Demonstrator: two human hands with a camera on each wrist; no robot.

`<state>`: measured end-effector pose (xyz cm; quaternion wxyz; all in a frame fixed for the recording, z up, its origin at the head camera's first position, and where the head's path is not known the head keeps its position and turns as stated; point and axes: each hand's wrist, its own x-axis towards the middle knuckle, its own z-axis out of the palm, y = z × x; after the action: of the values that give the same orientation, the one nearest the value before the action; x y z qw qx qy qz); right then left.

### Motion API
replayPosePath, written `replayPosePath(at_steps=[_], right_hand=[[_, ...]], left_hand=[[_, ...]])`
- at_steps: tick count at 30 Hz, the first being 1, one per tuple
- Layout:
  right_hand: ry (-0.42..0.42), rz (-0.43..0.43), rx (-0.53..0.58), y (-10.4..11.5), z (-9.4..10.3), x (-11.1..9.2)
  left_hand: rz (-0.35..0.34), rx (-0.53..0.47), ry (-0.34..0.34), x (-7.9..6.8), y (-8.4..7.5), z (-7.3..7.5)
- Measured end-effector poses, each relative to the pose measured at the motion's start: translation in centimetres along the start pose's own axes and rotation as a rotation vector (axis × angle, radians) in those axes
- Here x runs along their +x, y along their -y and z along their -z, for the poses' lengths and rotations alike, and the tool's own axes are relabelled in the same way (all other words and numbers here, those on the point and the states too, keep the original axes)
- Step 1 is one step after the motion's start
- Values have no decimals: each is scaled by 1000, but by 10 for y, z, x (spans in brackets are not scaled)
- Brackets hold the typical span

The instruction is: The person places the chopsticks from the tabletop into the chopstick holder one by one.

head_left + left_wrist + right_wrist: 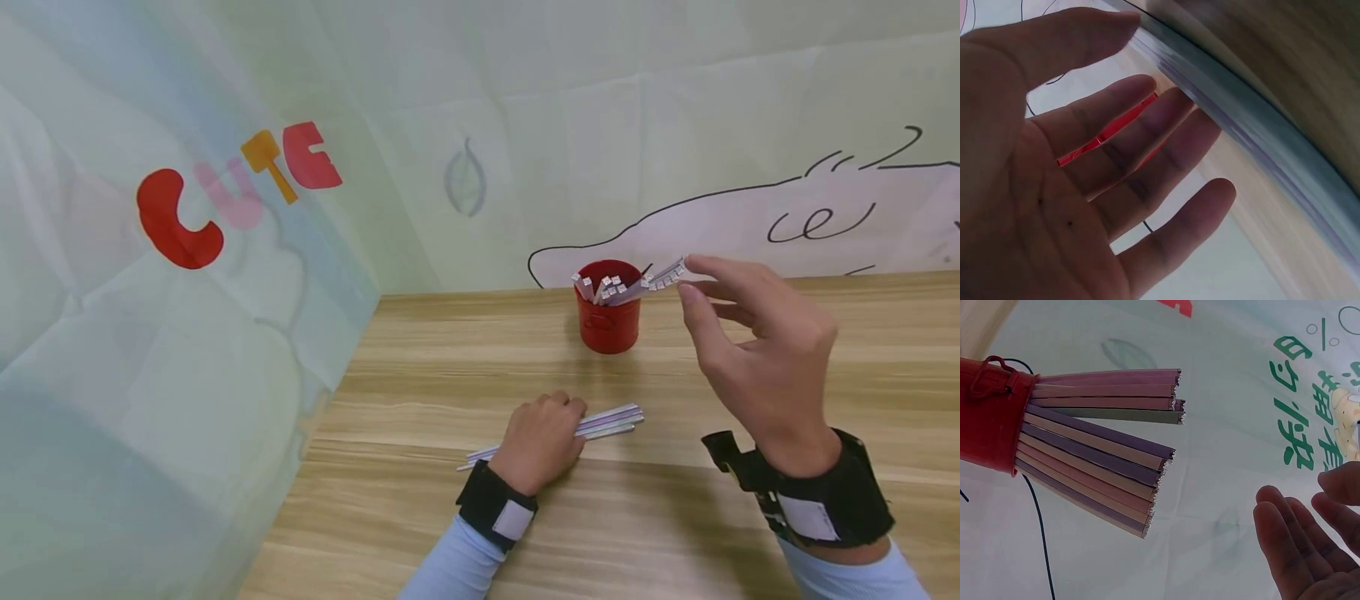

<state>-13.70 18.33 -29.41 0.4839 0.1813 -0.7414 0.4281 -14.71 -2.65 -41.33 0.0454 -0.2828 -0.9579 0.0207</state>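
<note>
My left hand [542,437] grips a small bundle of slim pastel sticks [611,421] lying on the wooden table, thumb on the near side. In the left wrist view the sticks [1247,134] run past the fingertips toward the lower right. Higher and to the right, my right hand [765,342] hovers with loosely bent fingers and a gap between thumb and index finger. Beside it, similar sticks [1094,462] with sparkly square ends fan out of a red bucket [609,325]. The right wrist view shows that hand [1310,544] apart from the stick ends.
The bucket stands at the back of the wooden table [420,358], close to a printed cloth backdrop [525,125]. Another printed cloth panel with coloured letters [240,196] borders the table's left side.
</note>
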Motion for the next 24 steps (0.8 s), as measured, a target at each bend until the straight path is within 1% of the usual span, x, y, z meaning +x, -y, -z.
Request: replayPosePath(at_steps=[5, 9, 14, 16, 20, 24], right_hand=[[16, 15, 4, 3, 0, 1], [19, 27, 31, 6, 0, 2], [39, 34, 51, 9, 0, 2], [47, 38, 53, 8, 0, 2], [76, 43, 53, 5, -1, 0], [124, 41, 39, 3, 0, -2]], left_hand=[[-8, 9, 0, 0, 1, -2], [-14, -4, 12, 0, 2, -3], [-3, -38, 44, 1, 2, -2], [-2, -59, 48, 0, 3, -2], [-19, -119, 39, 0, 3, -2], [-40, -151, 42, 1, 3, -2]])
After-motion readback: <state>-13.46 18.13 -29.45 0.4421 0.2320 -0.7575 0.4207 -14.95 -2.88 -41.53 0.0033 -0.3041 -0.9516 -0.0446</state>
